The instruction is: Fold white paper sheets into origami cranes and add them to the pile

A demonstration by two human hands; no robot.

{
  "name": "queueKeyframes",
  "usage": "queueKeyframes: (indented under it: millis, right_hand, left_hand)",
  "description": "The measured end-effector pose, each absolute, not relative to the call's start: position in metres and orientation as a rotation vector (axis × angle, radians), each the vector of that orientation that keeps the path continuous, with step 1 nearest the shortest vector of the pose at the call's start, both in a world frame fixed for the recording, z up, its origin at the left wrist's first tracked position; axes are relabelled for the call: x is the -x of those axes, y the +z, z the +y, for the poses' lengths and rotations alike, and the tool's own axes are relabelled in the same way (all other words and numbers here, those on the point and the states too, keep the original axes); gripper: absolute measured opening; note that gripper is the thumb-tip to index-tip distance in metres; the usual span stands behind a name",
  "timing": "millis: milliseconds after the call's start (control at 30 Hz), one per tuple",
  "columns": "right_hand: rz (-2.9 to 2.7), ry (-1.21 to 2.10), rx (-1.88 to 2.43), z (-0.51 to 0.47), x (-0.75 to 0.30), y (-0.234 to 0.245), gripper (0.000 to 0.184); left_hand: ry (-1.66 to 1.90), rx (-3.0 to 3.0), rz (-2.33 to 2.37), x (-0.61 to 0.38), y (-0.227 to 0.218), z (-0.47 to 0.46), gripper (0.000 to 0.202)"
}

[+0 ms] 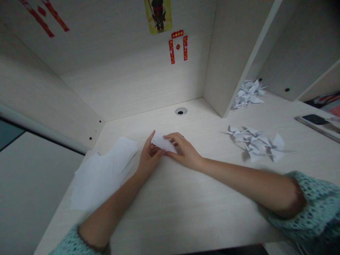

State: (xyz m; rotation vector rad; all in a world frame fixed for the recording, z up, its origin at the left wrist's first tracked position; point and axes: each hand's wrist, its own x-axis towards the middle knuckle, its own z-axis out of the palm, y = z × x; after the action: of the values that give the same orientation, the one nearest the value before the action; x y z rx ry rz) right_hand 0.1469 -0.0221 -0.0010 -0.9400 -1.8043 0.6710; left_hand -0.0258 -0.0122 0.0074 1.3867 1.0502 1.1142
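Observation:
A small piece of folded white paper (165, 142) is held between my two hands above the middle of the desk. My left hand (151, 154) grips its left and lower edge, thumb and fingers closed on it. From the other side my right hand (184, 150) pinches it, thumb low and fingertips on the upper edge. How the paper is folded is hard to make out. Loose white paper sheets (106, 170) lie to the left of my left hand. Several folded paper cranes (256, 141) rest on the desk to the right, beyond my right forearm.
A bigger heap of paper cranes (249, 94) sits behind the upright divider (236, 53). A phone (315, 119) lies at the far right on a flat, pale-edged object. A round cable hole (181, 111) is near the back panel, where red paper strips (177, 46) hang.

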Motion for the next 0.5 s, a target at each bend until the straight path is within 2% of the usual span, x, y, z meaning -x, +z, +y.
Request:
queueKeyframes:
  millis: [67, 133, 500]
  right_hand:
    - [-1.753, 0.726, 0.947, -0.0203, -0.1468, -0.0028, 0.05]
    - [-1.719, 0.772, 0.938, -0.0192, -0.1465, -0.0046, 0.052]
    - [-1.688, 0.831, 0.941, -0.0208, -0.1478, -0.0031, 0.043]
  left_hand:
    - [1.075, -1.431, 1.087, 0.0264, 0.0077, -0.0104, 0.045]
    - [1.051, -1.465, 1.112, 0.0265, 0.0092, -0.0099, 0.032]
    - [1.042, -1.496, 1.137, 0.0231, 0.0148, -0.0128, 0.024]
